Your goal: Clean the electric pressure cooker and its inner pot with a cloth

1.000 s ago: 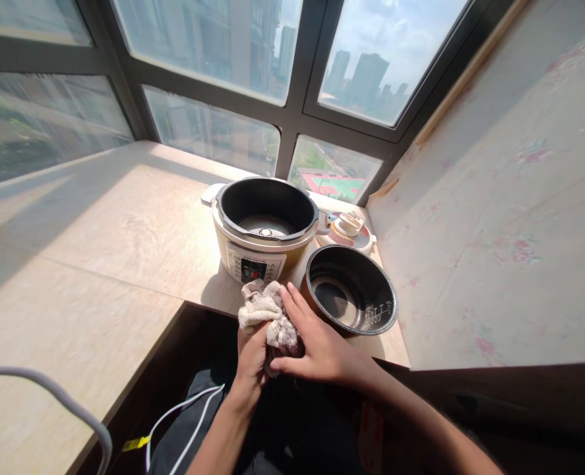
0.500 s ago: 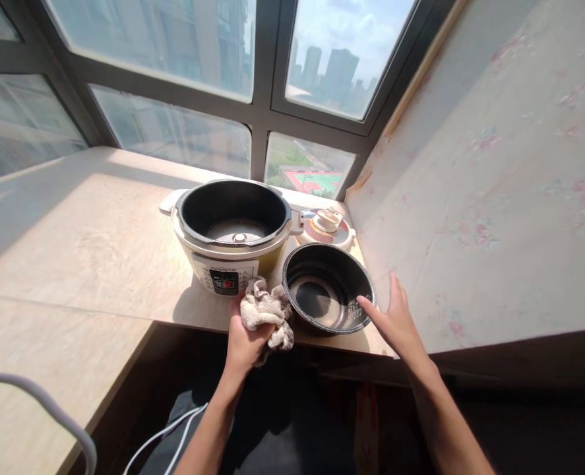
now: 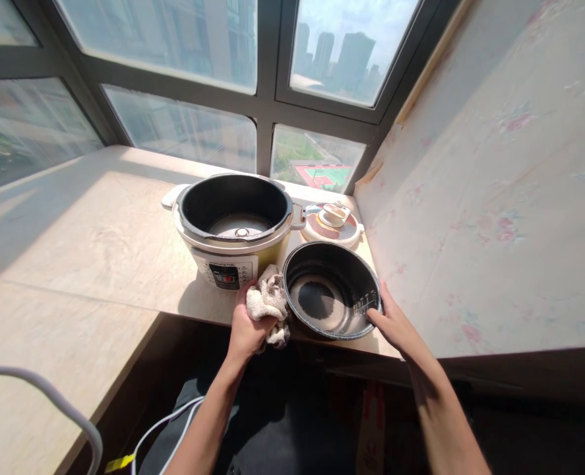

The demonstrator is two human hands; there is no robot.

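Note:
My left hand (image 3: pixel 246 327) is closed around a crumpled beige cloth (image 3: pixel 268 302), held at the counter's front edge just in front of the cooker. My right hand (image 3: pixel 394 323) grips the right rim of a black inner pot (image 3: pixel 332 290) that stands on the counter. The thumb lies over the rim near the white markings. Behind them sits a cream electric cooker (image 3: pixel 233 232) with its lid off, showing the heating plate inside.
The cooker's lid (image 3: pixel 332 224) lies at the back right by the window. A papered wall (image 3: pixel 490 198) closes the right side. The pale counter (image 3: pixel 89 237) stretches left. White cables (image 3: pixel 173 422) and a grey tube (image 3: pixel 49 402) hang below the counter edge.
My right hand left the cloth, swung right past the inner pot and now grips its right rim. My left hand kept the cloth and lifted it slightly toward the cooker.

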